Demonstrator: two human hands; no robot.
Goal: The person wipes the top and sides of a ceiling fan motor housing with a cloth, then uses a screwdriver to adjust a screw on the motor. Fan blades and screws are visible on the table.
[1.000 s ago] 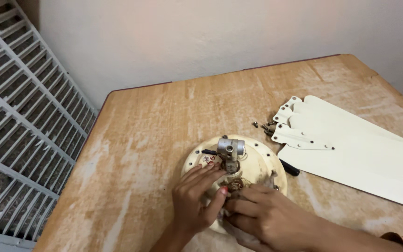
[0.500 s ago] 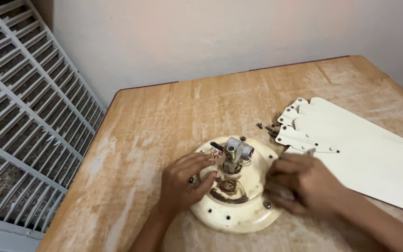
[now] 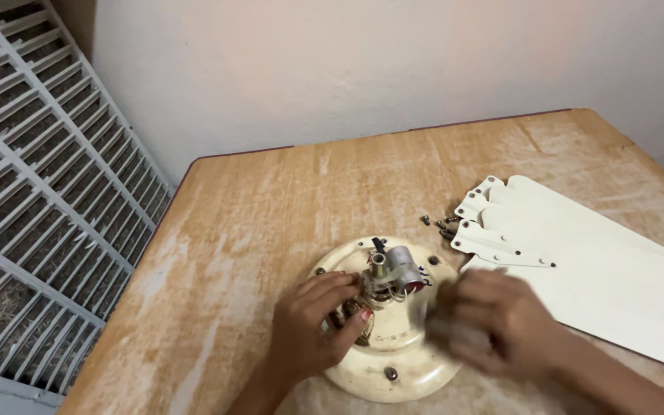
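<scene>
Item: ceiling fan motor housing [image 3: 393, 350], round, cream-coloured, lying flat on your wooden table [image 3: 270, 207] near its front edge, a grey metal shaft coupling [image 3: 392, 269] standing up at its centre.

Your left hand [image 3: 313, 330]: resting on the housing's left side, fingers curled and laid over the top face just beside the coupling, the fingertips close to the brown parts at the hub; not pinching anything that shows.

Your right hand [image 3: 493, 319]: at the housing's right edge, blurred; you cannot tell whether it is closed on anything or merely pressed to the rim.

Beside it, to the right: cream fan blades [image 3: 593, 261] stacked flat on the table, their bracket ends pointing toward the housing. A few small dark screws [image 3: 439, 224] lie loose just beyond those ends.

Left of the table: a white slatted grille [image 3: 40, 184].
</scene>
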